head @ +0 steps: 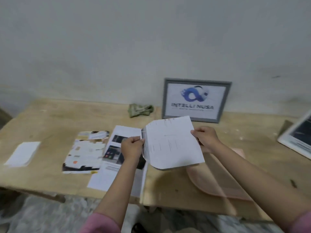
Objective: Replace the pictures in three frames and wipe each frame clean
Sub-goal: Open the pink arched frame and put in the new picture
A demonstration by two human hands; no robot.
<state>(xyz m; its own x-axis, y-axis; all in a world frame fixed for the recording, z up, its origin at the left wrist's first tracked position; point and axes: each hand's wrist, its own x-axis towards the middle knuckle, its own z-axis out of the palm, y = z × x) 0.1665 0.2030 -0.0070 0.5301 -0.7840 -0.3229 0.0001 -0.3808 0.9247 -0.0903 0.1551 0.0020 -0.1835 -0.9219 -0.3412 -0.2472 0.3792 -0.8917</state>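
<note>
2 hands hold a white sheet [171,142] up above the table [50,118]. The left hand [132,148] pinches the sheet's left edge, fingers curled round it. The right hand [204,137] grips the right edge, thumb on the near face. The sheet is tilted, its near face showing faint lines of print, too blurred to read. Both sleeves [101,222] are pink.

1 grey frame [196,100] stands upright at the back of the table, leaning on the wall [151,39]. It holds a picture with a blue logo and the words INTELLI NUSA. A crumpled green cloth [140,110] lies just left of the frame, near the wall.

A white frame [297,137] sits at the right edge of the table, partly cut off by the view, with a dark picture in it.

Below the held sheet, a pale brown backing board [217,180] with a rounded corner lies flat on the table, partly hidden by the right arm.

2 printed pages lie left of the hands: a white page [114,167] with dark photos, partly under the left hand, and just beside it a colour print [84,152] with pale blocks. A small white folded paper [23,153] lies well apart from them, near the table's left end.
</note>
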